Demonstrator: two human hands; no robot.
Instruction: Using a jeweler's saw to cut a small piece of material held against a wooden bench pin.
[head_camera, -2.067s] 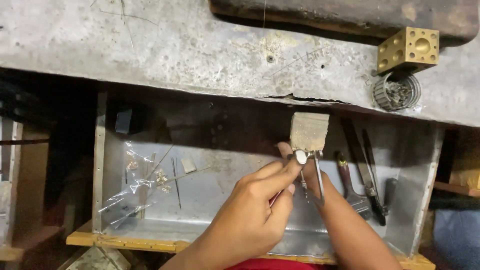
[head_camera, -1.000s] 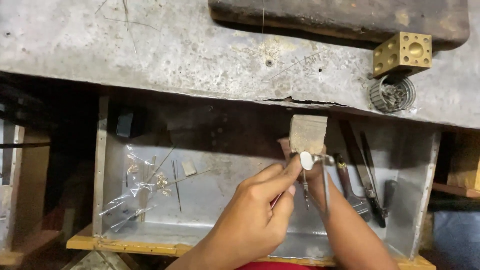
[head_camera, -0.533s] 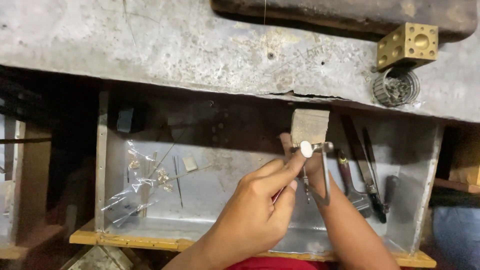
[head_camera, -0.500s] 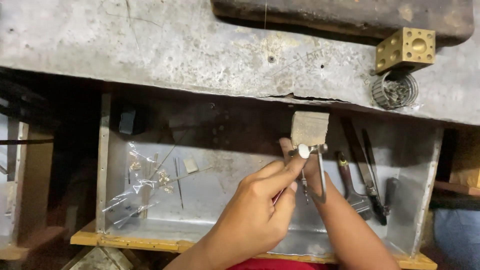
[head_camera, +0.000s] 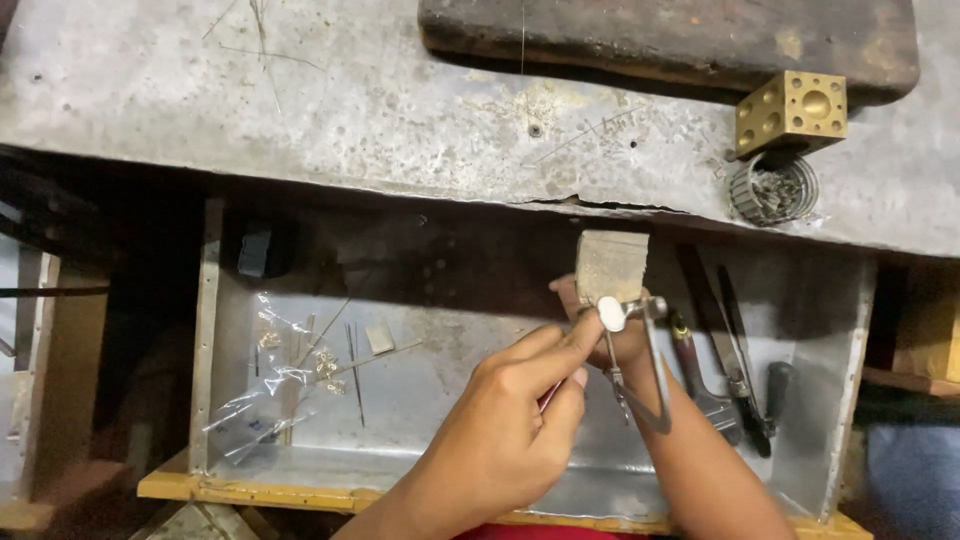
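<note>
Below the cracked front edge of the grey, pitted desk (head_camera: 300, 110), an open metal-lined tray (head_camera: 215, 330) hangs with wooden rails along its near side. Left hand (head_camera: 500, 440) grip pinched, thumb and forefinger closed on a small pale oval piece (head_camera: 610, 313), held against the wooden bench peg (head_camera: 611, 265) that juts from the desk edge. Right hand (head_camera: 620, 335) mostly hidden behind the left; grip wrapped on a thin metal saw frame (head_camera: 650, 385) that runs downward beside the piece. Open room: wide bare stretch of tray floor left of the hands; right side crowded by pliers and dark-handled tools (head_camera: 730, 360) lying close together against the tray wall. Crumpled clear plastic bag (head_camera: 270, 390) with small yellow bits and thin wires (head_camera: 350, 365) lies at tray left, well apart from the hands. On the desk top, a brass cube with round hollows (head_camera: 792, 112) touches a small ridged round cup (head_camera: 772, 188) just beside it; a dark, worn wooden block (head_camera: 670, 40) lies along the far edge. Desk surface scratched, stained, dull.
</note>
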